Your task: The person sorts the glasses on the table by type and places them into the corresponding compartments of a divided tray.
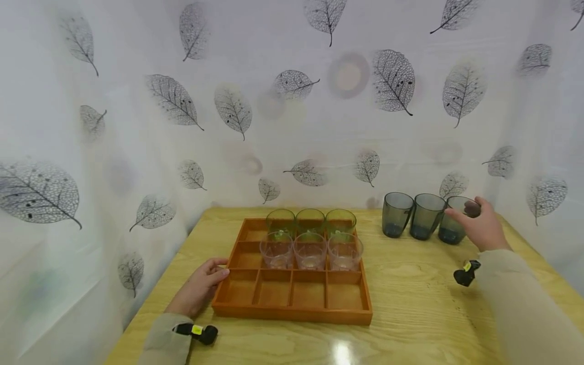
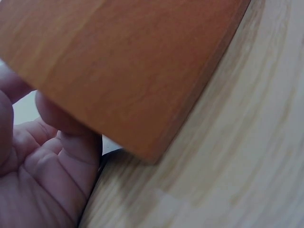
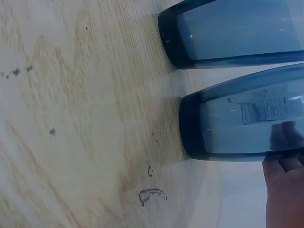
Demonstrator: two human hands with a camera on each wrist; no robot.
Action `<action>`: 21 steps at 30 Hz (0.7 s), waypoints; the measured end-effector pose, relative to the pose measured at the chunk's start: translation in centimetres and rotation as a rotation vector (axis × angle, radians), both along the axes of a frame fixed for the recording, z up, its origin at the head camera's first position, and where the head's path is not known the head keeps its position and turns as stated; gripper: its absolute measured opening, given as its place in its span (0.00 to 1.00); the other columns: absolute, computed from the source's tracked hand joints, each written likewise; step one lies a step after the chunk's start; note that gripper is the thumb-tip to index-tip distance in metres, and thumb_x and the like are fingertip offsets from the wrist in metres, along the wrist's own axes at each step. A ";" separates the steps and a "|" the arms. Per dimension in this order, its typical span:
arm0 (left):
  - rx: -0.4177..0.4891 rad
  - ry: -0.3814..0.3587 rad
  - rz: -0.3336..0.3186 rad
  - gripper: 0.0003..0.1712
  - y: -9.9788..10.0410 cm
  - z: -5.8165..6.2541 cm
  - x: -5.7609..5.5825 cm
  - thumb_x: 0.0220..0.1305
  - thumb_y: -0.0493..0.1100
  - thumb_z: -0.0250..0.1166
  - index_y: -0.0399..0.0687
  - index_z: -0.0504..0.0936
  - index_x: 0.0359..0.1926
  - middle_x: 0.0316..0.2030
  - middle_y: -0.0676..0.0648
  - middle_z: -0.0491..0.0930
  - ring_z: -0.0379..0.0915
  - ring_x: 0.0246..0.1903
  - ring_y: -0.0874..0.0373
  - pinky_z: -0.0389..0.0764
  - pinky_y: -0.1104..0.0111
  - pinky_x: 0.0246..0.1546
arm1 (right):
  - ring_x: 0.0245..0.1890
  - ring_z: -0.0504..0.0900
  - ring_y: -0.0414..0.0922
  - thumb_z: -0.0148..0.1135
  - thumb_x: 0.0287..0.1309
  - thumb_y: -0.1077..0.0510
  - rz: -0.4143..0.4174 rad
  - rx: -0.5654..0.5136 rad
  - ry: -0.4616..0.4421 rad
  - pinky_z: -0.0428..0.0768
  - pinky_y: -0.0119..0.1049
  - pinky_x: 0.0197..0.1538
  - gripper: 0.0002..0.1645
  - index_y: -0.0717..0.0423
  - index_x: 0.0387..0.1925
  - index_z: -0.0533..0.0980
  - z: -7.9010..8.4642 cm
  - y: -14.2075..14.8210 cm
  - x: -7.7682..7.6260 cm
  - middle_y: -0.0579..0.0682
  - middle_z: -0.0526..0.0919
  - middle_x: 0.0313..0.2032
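Left hand partly curled, holding the tray at its left side, right hand half-closed round the rightmost dark glass, far right on the worktop.

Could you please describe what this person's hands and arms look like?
The left hand and right hand wear no gloves. The left sleeve and right sleeve are plain, pale beige and reach the wrists. At the left wrist is a small black device with a yellow mark; a similar black device with yellow shows at the right.
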State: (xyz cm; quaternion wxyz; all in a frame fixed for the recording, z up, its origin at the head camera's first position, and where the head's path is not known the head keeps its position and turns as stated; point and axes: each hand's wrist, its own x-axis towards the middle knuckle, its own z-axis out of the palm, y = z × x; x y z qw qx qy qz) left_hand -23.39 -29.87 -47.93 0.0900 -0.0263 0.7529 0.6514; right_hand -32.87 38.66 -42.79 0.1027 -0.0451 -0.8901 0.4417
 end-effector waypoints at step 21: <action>0.022 0.008 -0.005 0.29 -0.2 -0.3 -0.2 0.74 0.42 0.61 0.32 0.62 0.67 0.44 0.44 0.73 0.70 0.43 0.55 0.75 0.69 0.45 | 0.65 0.58 0.76 0.60 0.65 0.32 0.023 0.059 0.002 0.62 0.72 0.58 0.63 0.67 0.78 0.41 -0.3 0.0 2.5 0.75 0.58 0.69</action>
